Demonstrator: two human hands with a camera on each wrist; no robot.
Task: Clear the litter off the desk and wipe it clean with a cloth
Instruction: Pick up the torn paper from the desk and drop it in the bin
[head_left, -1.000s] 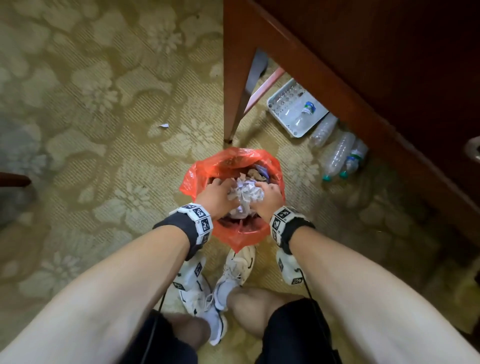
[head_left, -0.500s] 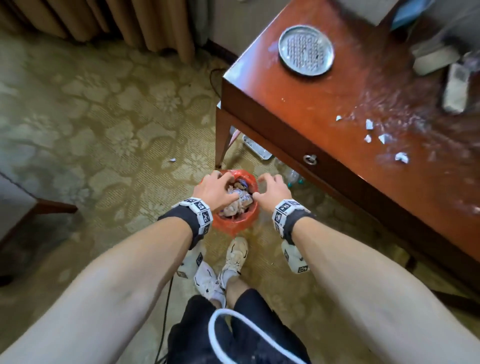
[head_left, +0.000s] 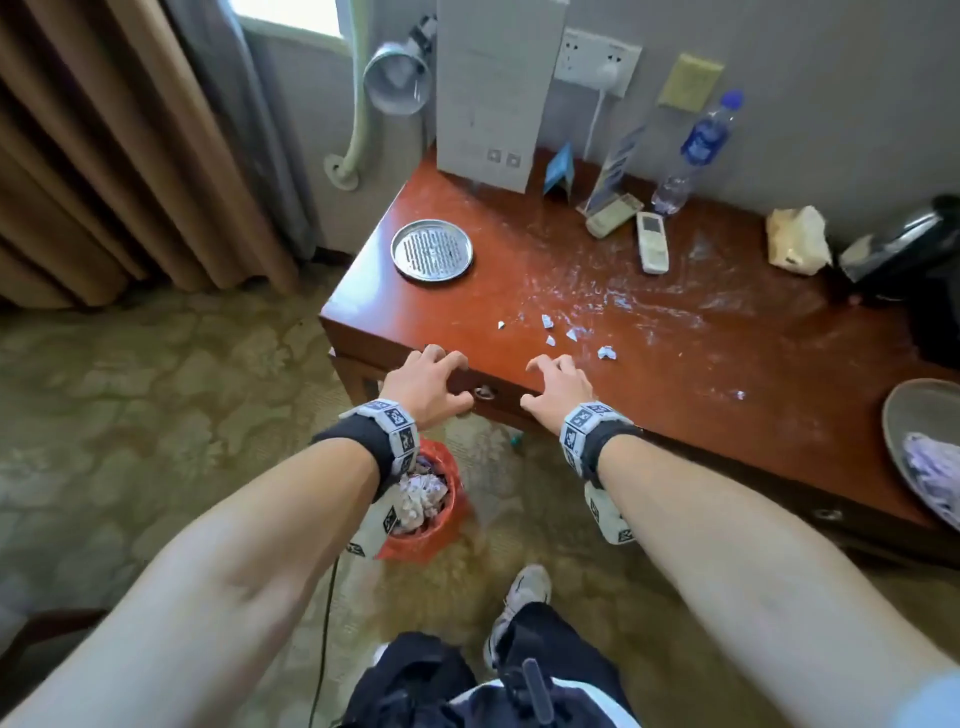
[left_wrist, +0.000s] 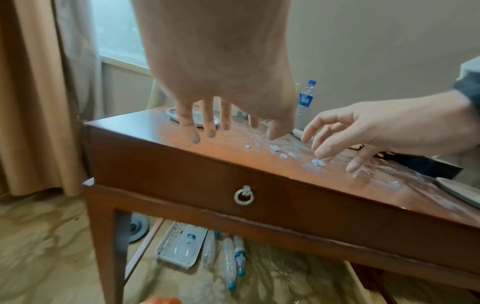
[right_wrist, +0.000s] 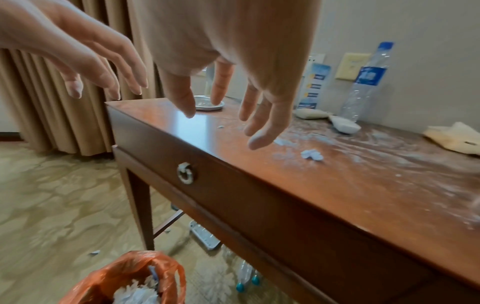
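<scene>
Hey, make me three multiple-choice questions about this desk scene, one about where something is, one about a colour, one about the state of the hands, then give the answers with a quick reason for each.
1. Where does the round metal tray sit?
A. On the desk near its left end
B. On the carpet under the desk
C. Inside the bin

2. What colour is the bag lining the waste bin?
A. Black
B. Orange-red
C. Clear

3. What are the left hand and right hand holding?
A. A cloth each
B. The water bottle between them
C. Nothing; the fingers are spread

Answers:
1 A, the tray rests on the desk top, towards the curtain.
2 B, the orange-red liner shows around the crumpled tissue in the bin.
3 C, both wrist views show loose fingers above the desk edge, with the paper scraps ungrasped.
</scene>
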